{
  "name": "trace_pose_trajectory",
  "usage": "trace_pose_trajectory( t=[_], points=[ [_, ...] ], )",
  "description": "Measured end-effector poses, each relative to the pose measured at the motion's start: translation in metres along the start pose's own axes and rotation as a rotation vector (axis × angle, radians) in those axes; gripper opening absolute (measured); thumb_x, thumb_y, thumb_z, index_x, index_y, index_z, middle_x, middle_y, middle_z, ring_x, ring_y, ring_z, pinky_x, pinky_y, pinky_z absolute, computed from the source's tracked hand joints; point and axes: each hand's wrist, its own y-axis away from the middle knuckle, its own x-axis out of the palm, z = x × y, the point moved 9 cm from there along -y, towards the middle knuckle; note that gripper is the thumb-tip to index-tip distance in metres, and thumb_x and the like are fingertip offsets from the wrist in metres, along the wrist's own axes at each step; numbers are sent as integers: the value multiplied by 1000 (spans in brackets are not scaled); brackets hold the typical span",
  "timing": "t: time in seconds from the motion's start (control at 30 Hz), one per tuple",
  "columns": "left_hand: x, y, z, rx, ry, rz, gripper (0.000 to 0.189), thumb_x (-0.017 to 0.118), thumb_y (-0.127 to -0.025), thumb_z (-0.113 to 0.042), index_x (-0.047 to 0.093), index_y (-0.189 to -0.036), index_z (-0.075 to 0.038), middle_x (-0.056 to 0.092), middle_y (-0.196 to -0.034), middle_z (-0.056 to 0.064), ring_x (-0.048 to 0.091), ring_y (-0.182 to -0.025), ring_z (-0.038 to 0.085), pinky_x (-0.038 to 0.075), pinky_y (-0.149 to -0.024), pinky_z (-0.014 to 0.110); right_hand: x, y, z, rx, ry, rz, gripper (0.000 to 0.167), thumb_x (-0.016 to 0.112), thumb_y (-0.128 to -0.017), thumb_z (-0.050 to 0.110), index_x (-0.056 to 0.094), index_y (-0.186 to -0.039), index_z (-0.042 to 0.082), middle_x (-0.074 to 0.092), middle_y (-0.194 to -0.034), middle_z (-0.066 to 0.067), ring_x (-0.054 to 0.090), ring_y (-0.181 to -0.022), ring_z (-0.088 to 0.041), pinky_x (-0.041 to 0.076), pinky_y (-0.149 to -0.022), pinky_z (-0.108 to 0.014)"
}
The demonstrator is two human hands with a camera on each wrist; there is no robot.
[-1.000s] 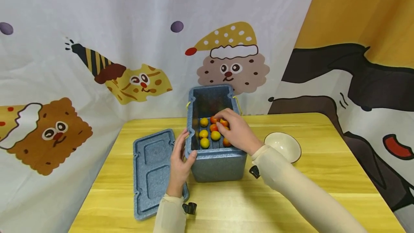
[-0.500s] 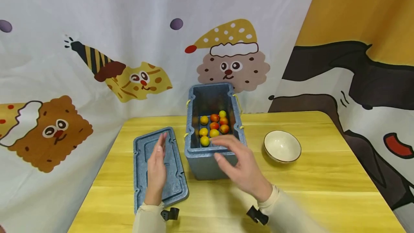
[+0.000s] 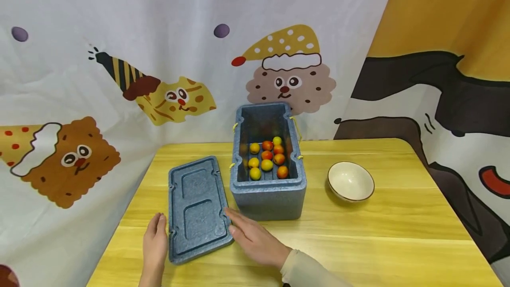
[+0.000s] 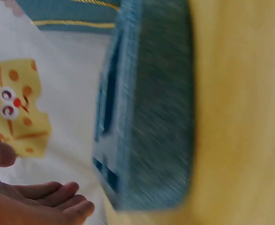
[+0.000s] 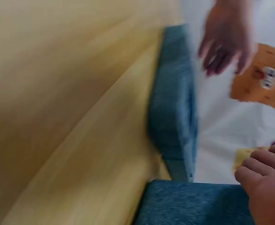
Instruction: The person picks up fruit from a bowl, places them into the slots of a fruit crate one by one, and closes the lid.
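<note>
A blue-grey foam lid (image 3: 199,219) lies flat on the table with its recessed side up. My left hand (image 3: 155,243) is just off the lid's left edge, fingers extended and nothing in it. At the opposite edge is my right hand (image 3: 256,240), its fingertips overlapping the lid's right side in the head view; its fingers are extended too. The matching foam box (image 3: 268,205) stands uncovered behind the right hand. Inside lie several small round fruits, some yellow (image 3: 255,173), others orange-red (image 3: 282,172). In the left wrist view the lid's thick side (image 4: 158,117) faces the left hand.
A cream bowl with a brown rim (image 3: 350,181) stands right of the box. Yellow cord loops (image 3: 296,128) hang at the box's sides. A printed cartoon curtain (image 3: 179,12) rises behind the wooden table (image 3: 382,251).
My left hand has left the box's rim and moved left, past the lid. The right hand has come out of the box and down to the lid's right edge.
</note>
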Motion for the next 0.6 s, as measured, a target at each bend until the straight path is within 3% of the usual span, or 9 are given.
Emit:
trace_pose_trajectory(
  t=[0.13,0.27,0.4,0.6],
  points=[
    [-1,-4,26,-72,-38,19,62,33,-106,-29,21,-149,13,22,-151,37,19,-139,51,21,-110,59,23,-16,-21,79,98,61,55,26,-110,33,25,-154,1,19,-160,-11,18,-146,-23,21,-115,-41],
    [4,-7,39,-82,-23,38,58,38,-103,-16,19,-148,17,26,-148,38,23,-138,51,24,-110,56,34,-28,-41,199,138,39,55,32,-109,24,22,-153,-6,13,-159,-22,14,-146,-31,17,-115,-44],
    [3,-8,44,-75,31,18,58,42,-101,-10,19,-148,17,29,-147,38,26,-137,49,27,-110,54,42,-35,-53,269,145,-16,55,37,-107,19,21,-152,-9,11,-159,-25,14,-146,-35,17,-115,-45],
    [0,-4,47,-56,74,-26,57,47,-101,-11,26,-147,15,35,-146,35,33,-136,46,31,-108,51,48,-40,-68,322,68,-75,55,38,-107,16,20,-152,-10,15,-159,-24,17,-145,-31,18,-115,-44]
  ],
)
